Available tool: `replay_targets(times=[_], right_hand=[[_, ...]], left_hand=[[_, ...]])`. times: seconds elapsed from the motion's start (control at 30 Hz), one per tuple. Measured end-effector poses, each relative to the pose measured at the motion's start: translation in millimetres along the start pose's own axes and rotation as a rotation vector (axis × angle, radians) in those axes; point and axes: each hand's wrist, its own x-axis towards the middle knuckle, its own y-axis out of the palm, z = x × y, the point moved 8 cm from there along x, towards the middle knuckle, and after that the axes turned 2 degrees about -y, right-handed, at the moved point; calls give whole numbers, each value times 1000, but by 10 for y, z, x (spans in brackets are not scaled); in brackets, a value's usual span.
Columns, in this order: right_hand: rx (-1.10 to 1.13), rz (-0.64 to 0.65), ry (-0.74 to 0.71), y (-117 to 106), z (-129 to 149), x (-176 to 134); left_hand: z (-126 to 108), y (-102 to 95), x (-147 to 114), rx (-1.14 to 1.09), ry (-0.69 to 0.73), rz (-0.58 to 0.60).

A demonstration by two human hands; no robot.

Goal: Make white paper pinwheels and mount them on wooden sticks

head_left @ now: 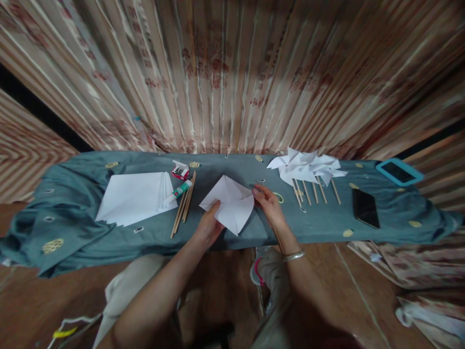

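Note:
A square white sheet of paper (pixel 232 206) with diagonal creases is held above the cloth, one corner pointing away from me. My left hand (pixel 210 225) grips its near left side, thumb on top and fingers underneath. At the right corner, my right hand (pixel 269 203) has its fingers bent and pinched against the paper, whose edge there curves upward. A small dark thing shows by the right fingertips, too small to name. A yellow-green loop (pixel 279 197) lies beside that hand; whether it is an object or cloth print I cannot tell.
On the cloth-covered table (pixel 232 241) lie a paper stack (pixel 131 194), wooden sticks (pixel 185 203), a glue stick (pixel 181 189) and a small red-and-white box (pixel 180 169). To the right are paper pinwheels (pixel 307 165), a black phone (pixel 365 207) and a blue-framed tablet (pixel 399 171). A curtain hangs behind.

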Motion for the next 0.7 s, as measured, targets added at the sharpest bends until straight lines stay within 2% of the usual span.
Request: replay_targets(times=[0.1, 0.2, 0.3, 0.4, 0.47, 0.53, 0.6, 0.7], right_hand=[[95, -2, 32, -30, -15, 36], [66, 57, 35, -24, -73, 82], [-127, 67, 9, -37, -145, 143], [-437, -15, -127, -66, -55, 166], [-640, -81, -278, -24, 106, 117], [-819, -96, -420, 105, 256, 25], [-951, -10, -511, 315, 317, -72], [-1081, 210, -549, 646, 252, -200]], left_hand=[[10, -20, 30, 1, 3, -21], [13, -23, 42, 8, 13, -6], [-3, -26, 38, 43, 16, 38], [-70, -80, 33, 132, 31, 77], [-229, -188, 29, 189, 150, 47], [-459, -348, 1, 273, 328, -45], [-698, -441, -55, 462, 498, -90], [-1056, -501, -174, 821, 749, -174]])
